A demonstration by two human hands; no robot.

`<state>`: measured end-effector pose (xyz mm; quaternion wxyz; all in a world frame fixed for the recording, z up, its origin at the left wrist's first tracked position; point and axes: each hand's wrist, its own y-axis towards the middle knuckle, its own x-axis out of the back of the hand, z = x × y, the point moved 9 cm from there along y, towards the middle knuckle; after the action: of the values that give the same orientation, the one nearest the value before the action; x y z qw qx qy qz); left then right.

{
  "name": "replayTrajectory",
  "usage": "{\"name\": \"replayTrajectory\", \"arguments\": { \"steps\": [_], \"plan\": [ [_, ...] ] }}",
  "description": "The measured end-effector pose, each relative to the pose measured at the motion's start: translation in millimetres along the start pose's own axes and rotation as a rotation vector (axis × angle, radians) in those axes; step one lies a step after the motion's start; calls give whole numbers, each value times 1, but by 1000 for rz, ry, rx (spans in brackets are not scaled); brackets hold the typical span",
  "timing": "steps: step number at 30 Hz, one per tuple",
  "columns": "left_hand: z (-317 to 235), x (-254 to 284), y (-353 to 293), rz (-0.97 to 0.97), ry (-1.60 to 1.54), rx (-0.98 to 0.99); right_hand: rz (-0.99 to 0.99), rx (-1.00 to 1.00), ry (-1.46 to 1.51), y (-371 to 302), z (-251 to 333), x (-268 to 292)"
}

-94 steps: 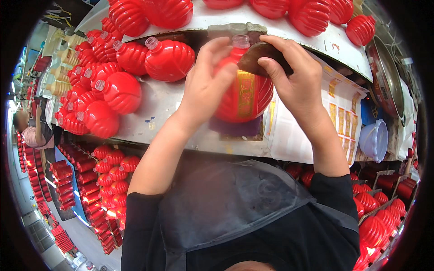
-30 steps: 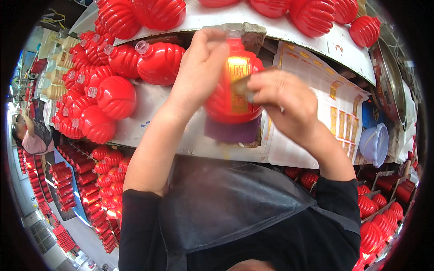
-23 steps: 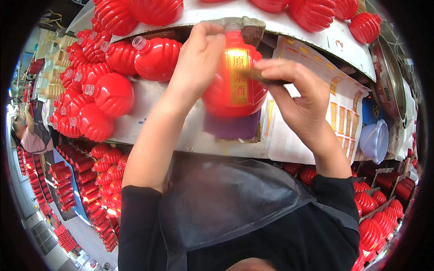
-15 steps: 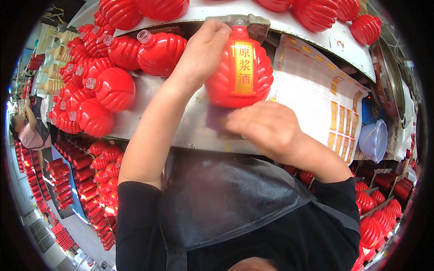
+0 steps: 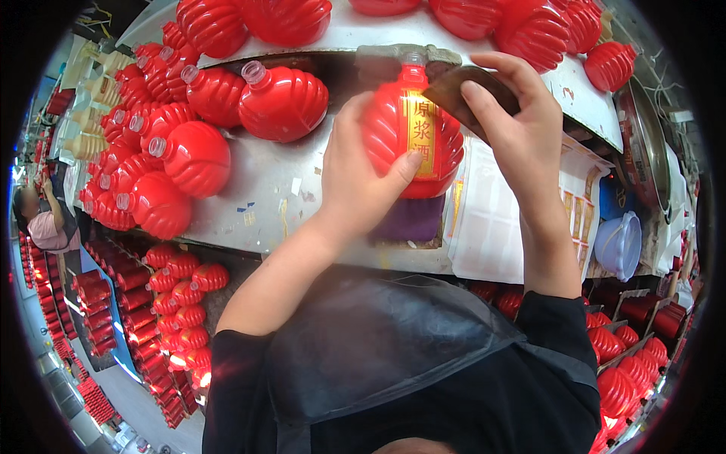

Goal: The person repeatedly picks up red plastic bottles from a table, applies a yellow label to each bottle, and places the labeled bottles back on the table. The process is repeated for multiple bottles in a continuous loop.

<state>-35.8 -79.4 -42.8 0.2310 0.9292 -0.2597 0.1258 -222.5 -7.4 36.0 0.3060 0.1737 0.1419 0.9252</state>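
A red ribbed plastic bottle lies with its clear neck pointing away from me, against a grey block. A gold-and-red label runs down its upper face. My left hand grips the bottle's left side, its thumb over the label's lower part. In my right hand a dark brown flat piece, like a scraper, is pinched between thumb and fingers. One corner of it is by the label's top right edge; whether it touches I cannot tell. Beneath the bottle's near end shows a purple cloth.
Several unlabelled red bottles crowd the metal table's left side; more stand on the white shelf beyond. A label sheet lies to the right, beside a pale blue bucket. Far left, another person stands among racks.
My right hand has risen from the bottle's near end to the label's top right, the dark piece now showing. My left hand has come down from the neck to the bottle's left side.
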Motion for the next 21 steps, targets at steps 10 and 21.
{"name": "replayTrajectory", "arguments": {
  "steps": [10, 21],
  "plan": [
    [-5, 8, 19, -7, 47, -100, 81, -157, -529, 34, -24, -3],
    [24, -15, 67, 214, -557, 344, 473, 621, -287, -48, 44, -46]
  ]
}}
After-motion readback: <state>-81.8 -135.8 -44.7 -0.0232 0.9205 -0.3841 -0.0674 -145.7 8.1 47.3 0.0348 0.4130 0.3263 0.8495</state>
